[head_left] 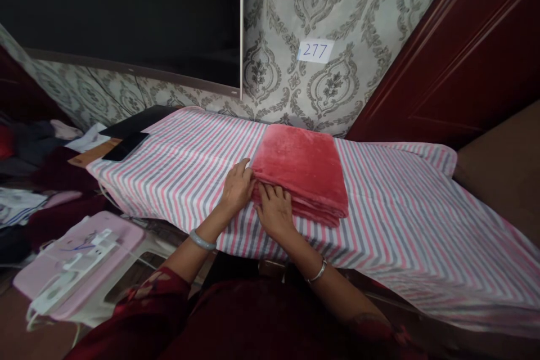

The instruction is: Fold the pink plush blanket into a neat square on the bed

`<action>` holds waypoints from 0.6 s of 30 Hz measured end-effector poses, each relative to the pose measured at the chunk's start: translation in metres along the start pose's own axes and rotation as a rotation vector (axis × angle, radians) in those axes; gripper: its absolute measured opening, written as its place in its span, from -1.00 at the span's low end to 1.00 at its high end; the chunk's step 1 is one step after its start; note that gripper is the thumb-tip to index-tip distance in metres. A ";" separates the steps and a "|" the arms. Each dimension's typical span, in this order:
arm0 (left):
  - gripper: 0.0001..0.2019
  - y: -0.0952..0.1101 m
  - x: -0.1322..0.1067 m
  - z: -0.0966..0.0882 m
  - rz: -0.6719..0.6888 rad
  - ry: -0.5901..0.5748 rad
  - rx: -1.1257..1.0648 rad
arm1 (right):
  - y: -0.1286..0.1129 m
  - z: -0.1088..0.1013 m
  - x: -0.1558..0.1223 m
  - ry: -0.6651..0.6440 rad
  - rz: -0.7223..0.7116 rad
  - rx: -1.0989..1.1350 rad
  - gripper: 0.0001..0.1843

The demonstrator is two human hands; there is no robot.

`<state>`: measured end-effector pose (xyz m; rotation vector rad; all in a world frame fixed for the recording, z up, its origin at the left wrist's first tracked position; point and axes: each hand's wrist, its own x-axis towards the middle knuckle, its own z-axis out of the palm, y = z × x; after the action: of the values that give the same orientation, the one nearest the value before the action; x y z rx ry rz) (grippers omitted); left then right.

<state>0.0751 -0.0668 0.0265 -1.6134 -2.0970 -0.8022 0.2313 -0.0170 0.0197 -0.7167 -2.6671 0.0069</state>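
A red plush blanket [301, 163], folded into a thick rectangle, lies on a striped cloth [185, 169] of pink, grey and white. My left hand [237, 185] touches the blanket's near left corner, its fingers stretched out. Along the near edge rests my right hand [275, 211], fingers spread against the folded layers; their tips partly cover the lower folds. Neither hand is closed round the blanket.
A black phone [125, 146] lies at the cloth's left end. A power strip [80, 270] sits on a pink-topped stool [122, 230] at lower left, near piled clothes [54, 174]. Behind are a large screen [126, 11] and a paper marked 277 [315, 51].
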 end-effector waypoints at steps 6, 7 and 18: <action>-0.73 -0.005 0.011 -0.009 0.155 -0.099 -0.014 | -0.001 -0.003 0.001 -0.017 0.018 -0.013 -0.45; -0.74 -0.005 0.011 -0.010 0.162 -0.087 -0.028 | -0.001 -0.002 0.002 -0.023 0.022 -0.015 -0.46; -0.81 -0.017 -0.010 -0.003 0.215 -0.171 -0.185 | 0.002 -0.012 0.005 -0.096 0.032 0.050 -0.54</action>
<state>0.0614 -0.0793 0.0189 -2.0307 -1.9617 -0.8306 0.2326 -0.0142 0.0321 -0.7607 -2.7357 0.1193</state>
